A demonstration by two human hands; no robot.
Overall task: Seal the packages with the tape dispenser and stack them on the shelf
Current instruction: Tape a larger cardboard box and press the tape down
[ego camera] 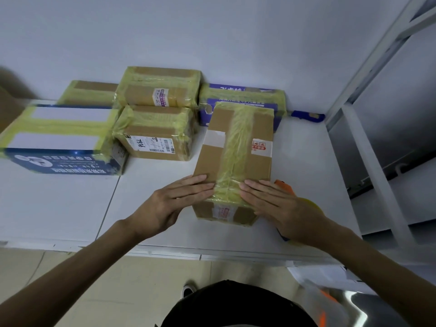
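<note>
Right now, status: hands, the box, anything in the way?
Left hand and right hand flat, pressing near end of brown box. Yellow tape strip runs along its top. Tape dispenser beside it, partly hidden by right hand. Taped boxes close behind.

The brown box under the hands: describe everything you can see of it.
The brown cardboard box is closed and lies flat on the white table, long axis pointing away from the person. Wide yellowish tape runs lengthwise over its top and down the near end. A white label sits left of the tape, a red-printed label right. The left hand and right hand press flat on its near top edge, either side of the tape.
</note>
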